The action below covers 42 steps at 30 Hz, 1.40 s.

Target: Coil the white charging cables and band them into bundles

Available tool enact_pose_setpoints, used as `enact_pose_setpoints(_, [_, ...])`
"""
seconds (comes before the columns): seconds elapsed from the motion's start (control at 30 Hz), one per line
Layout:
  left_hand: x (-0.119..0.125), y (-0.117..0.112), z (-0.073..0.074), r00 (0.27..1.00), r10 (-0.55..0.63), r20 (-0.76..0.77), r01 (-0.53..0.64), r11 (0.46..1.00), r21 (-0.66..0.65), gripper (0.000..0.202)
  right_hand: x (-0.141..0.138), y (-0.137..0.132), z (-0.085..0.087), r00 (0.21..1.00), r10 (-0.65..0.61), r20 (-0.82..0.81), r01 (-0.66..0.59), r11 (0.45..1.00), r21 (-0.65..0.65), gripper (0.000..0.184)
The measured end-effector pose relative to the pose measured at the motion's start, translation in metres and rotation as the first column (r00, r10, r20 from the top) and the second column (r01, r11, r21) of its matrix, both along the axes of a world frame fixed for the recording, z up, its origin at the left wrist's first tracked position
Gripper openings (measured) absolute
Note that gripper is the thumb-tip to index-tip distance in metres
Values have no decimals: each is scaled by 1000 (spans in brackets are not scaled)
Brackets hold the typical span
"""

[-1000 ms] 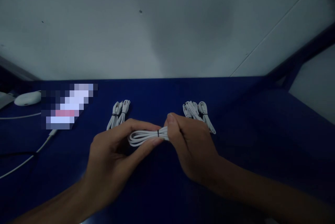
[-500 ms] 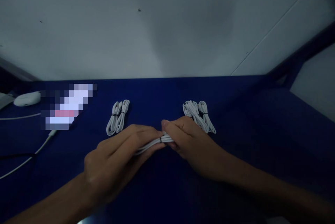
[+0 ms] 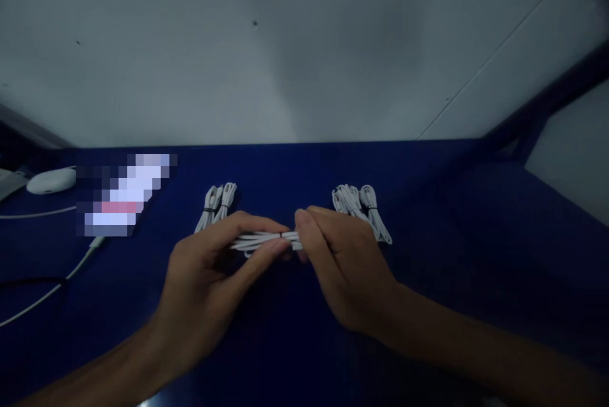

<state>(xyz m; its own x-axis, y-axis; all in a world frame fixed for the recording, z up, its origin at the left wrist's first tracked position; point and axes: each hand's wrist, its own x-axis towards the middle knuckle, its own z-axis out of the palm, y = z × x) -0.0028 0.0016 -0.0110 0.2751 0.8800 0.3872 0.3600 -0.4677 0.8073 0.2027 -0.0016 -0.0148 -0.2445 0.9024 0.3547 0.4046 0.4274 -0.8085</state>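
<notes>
Between my two hands, above the blue table (image 3: 285,343), is a coiled white cable (image 3: 257,241) with a thin black tie round its middle. My left hand (image 3: 214,274) pinches it near the tie with thumb and forefinger. The right end of the coil is gripped by my right hand (image 3: 345,261), whose fingers hide that end. Behind my left hand lie two tied white cable bundles (image 3: 216,204), partly covered by it. Several more white cable bundles (image 3: 359,204) lie just beyond my right hand, side by side.
A lit phone (image 3: 128,194), pixelated over, lies at the left with a white charging cable (image 3: 78,267) running from it. Beside it is a white earbud case (image 3: 51,181). A pale wall (image 3: 285,77) rises behind the table's far edge.
My left hand has turned so its thumb now shows in front of the cable, and the coil sits slightly higher and further left. Its strands are more visible. My right hand still grips its end.
</notes>
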Motion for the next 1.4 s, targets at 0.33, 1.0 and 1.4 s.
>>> enact_pose_setpoints(0.33, [-2,0,-1,984,-55,-168,87,978,191,25,4,-6,6,991,-26,-132,-41,875,-482,65])
enact_pose_setpoints(1.0, [-4,0,-1,966,-91,-242,170,928,331,31,18,14,24,877,13,-480,-449,377,-810,52])
enact_pose_setpoints(1.4, [-1,9,1,1000,-27,3,26,1000,6,19,14,5,21,980,72,-183,-154,860,-487,45])
